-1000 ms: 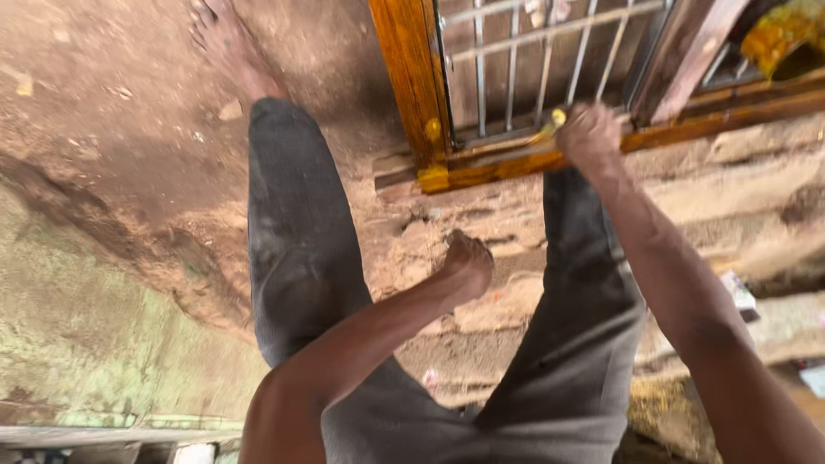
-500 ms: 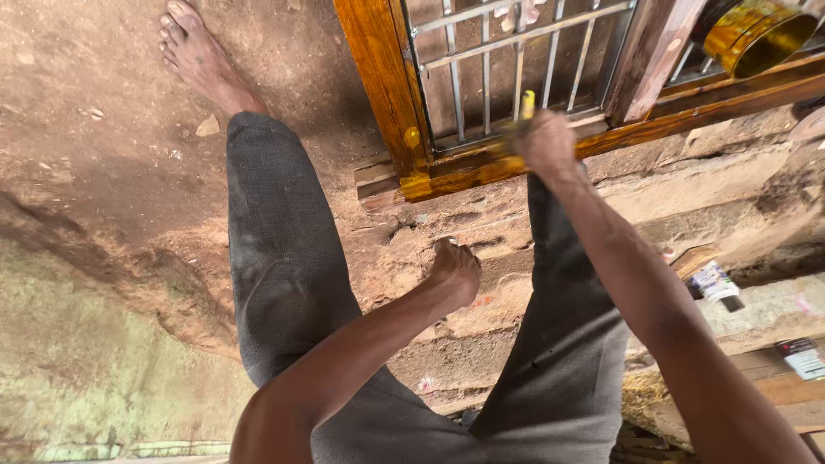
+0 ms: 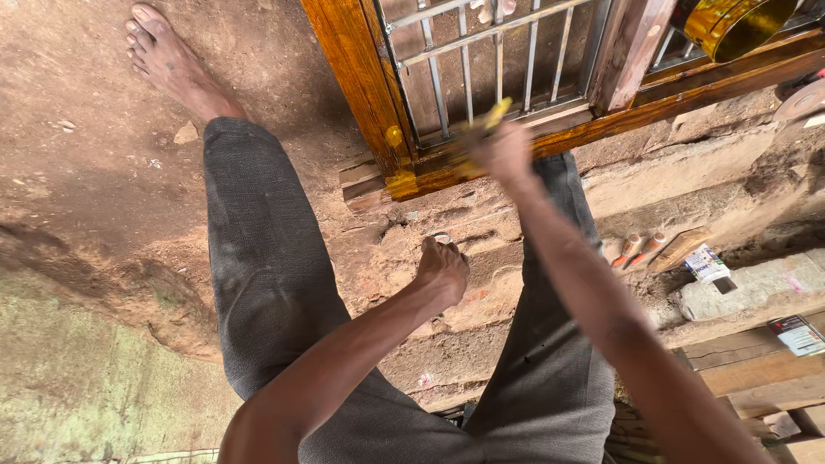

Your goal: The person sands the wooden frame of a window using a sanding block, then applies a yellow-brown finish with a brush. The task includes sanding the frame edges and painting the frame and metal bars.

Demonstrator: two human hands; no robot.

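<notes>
Dirt floor (image 3: 77, 172); right hand (image 3: 505, 153) grips brush (image 3: 491, 116) at frame (image 3: 361, 77); left hand (image 3: 443, 271) fisted.

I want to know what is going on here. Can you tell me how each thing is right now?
right hand: gripping a brush, blurred
brush: on the frame
left hand: closed, hanging free
wooden frame: glossy
metal bars: fixed in the frame
tin: tilted

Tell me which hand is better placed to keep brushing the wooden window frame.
Right, probably. The right hand grips the brush right at the window frame. The left hand is a closed fist, lower down over the dirt, apart from the frame.
</notes>
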